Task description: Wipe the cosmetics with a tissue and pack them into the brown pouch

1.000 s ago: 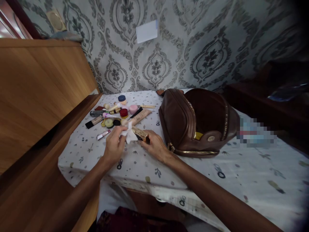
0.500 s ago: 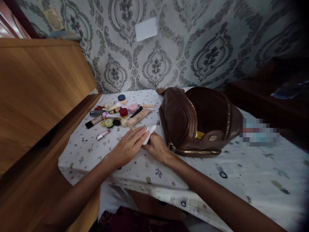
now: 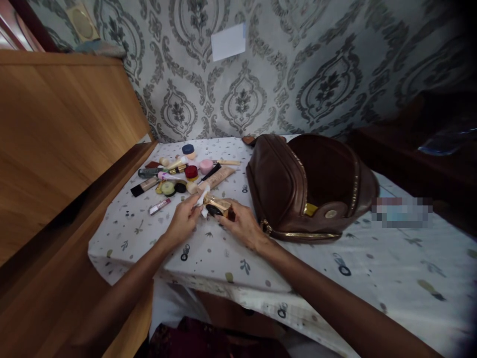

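Note:
My left hand (image 3: 185, 217) pinches a crumpled white tissue (image 3: 203, 198) just above the patterned cloth. Held in my right hand (image 3: 244, 224) is a small gold-and-clear bottle with a black oval part (image 3: 218, 203), perhaps a perfume bottle; my fingers cover its right end. The tissue touches or nearly touches the bottle's left end. Close behind both hands lies a beige tube (image 3: 219, 177), beside a red-lidded jar (image 3: 191, 173) and a pink jar (image 3: 206, 166). A lip gloss tube (image 3: 159, 206) rests left of my left hand.
An unzipped brown leather bag (image 3: 276, 184) stands right of my hands. More cosmetics, including a blue-lidded jar (image 3: 188, 150) and a black-capped tube (image 3: 144, 187), lie at the back left. A wooden cabinet (image 3: 70, 114) borders the table on the left.
My hands have moved apart, and the tissue has shifted left with my left hand. The gold bottle, hidden before, now shows in my right hand.

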Demonstrator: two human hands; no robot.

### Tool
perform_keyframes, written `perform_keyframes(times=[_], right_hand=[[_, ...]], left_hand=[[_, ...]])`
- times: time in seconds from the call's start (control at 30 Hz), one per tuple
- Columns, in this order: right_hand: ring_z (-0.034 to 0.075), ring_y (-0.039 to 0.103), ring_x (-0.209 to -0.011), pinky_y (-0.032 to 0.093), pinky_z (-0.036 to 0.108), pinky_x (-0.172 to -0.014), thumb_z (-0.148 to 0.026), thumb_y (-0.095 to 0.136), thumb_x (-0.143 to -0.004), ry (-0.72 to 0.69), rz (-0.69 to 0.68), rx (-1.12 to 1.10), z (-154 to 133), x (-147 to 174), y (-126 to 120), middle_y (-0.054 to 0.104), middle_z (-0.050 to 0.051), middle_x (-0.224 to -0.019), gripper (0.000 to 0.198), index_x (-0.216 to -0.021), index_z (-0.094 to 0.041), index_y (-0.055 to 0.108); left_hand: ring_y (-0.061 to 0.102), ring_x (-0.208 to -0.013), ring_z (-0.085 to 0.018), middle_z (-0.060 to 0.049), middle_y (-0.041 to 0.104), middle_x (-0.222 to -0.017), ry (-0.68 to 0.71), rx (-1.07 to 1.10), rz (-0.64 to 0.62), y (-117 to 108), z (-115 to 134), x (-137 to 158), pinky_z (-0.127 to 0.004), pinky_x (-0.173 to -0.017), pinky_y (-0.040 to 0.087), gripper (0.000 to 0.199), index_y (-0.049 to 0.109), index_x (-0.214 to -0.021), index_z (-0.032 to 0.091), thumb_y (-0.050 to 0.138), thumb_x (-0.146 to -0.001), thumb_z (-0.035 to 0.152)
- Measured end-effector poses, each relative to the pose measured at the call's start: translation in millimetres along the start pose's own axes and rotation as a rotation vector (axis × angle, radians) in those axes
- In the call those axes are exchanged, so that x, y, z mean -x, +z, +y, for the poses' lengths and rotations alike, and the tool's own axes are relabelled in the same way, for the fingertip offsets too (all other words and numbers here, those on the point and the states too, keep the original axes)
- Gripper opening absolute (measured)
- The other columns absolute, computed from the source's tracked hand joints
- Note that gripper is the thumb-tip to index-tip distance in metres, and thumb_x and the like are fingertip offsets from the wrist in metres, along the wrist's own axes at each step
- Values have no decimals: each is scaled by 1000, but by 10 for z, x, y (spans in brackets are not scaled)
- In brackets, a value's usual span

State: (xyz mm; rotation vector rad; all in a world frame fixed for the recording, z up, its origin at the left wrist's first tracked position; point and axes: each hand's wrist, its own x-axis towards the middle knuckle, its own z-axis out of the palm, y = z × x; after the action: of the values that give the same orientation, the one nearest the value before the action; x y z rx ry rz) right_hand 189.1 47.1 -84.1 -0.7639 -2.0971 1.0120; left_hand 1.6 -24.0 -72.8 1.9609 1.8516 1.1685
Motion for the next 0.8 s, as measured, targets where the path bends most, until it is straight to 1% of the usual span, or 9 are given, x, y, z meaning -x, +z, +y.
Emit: perform_keyframes(times=[0.07, 0.13, 0.2, 0.3, 0.4, 0.53, 0.6, 0.67, 0.8], right_hand=[[16, 56, -70, 42, 26, -66, -30, 64, -81, 37, 7, -79, 30, -7, 10, 62, -1, -76, 26, -104, -19, 62], [15, 54, -68, 42, 26, -65, -34, 66, -79, 62, 20, -172, 62, -22, 28, 61, -2, -75, 26, -99, -19, 62], [15, 57, -72, 45, 27, -69, -37, 68, -76, 74, 44, -306, 81, -42, 46, 63, -1, -79, 27, -95, -19, 61], [16, 60, -79, 48, 29, -75, -39, 72, -74, 110, 80, -535, 69, -59, 50, 66, 1, -88, 32, -96, -19, 60], [14, 58, -71, 47, 27, -65, -41, 76, -71, 190, 121, -666, 41, -57, 34, 64, -1, -82, 35, -93, -19, 60], [11, 54, -60, 44, 23, -55, -46, 79, -70, 252, 159, -738, 45, -55, 36, 62, -3, -73, 38, -89, -19, 60], [11, 58, -63, 46, 22, -54, -51, 75, -75, 287, 138, -820, 52, -64, 46, 66, -2, -79, 39, -94, -20, 61], [15, 65, -72, 50, 23, -54, -55, 65, -85, 341, 78, -959, 48, -79, 46, 71, 1, -92, 38, -104, -22, 62], [18, 71, -86, 60, 31, -66, -53, 38, -101, 454, -40, -1181, 8, -110, 6, 73, 5, -108, 41, -121, -25, 59]], left_hand=[[65, -92, -22, -9, 71, -103, -18, 34, -24, 16, -14, 7, -33, -86, 52, 30, 66, -114, 12, 49, -93, 25], [65, -92, -22, -9, 71, -102, -21, 50, -36, 24, -22, 15, -33, -87, 51, 29, 67, -111, 11, 49, -92, 24], [64, -95, -23, -10, 71, -106, -22, 63, -48, 25, -21, 21, -34, -91, 50, 31, 67, -114, 12, 49, -91, 23], [64, -102, -24, -11, 70, -116, -17, 75, -57, 22, -7, 28, -37, -97, 49, 35, 66, -122, 14, 50, -91, 22], [64, -107, -25, -12, 68, -123, -23, 73, -62, 29, -1, 42, -38, -98, 48, 39, 63, -128, 14, 51, -92, 23], [64, -109, -26, -13, 68, -124, -39, 63, -47, 72, -15, 66, -39, -100, 49, 41, 62, -130, 14, 52, -92, 25], [64, -111, -26, -13, 68, -125, -29, 47, -27, 106, -15, 79, -41, -101, 48, 40, 62, -130, 14, 52, -92, 24], [64, -112, -27, -14, 68, -124, 3, 6, 0, 140, 0, 94, -41, -101, 49, 40, 62, -129, 14, 52, -92, 22], [62, -114, -25, -14, 65, -124, 101, -136, 54, 186, 34, 123, -42, -101, 50, 43, 55, -135, 14, 45, -93, 17]])
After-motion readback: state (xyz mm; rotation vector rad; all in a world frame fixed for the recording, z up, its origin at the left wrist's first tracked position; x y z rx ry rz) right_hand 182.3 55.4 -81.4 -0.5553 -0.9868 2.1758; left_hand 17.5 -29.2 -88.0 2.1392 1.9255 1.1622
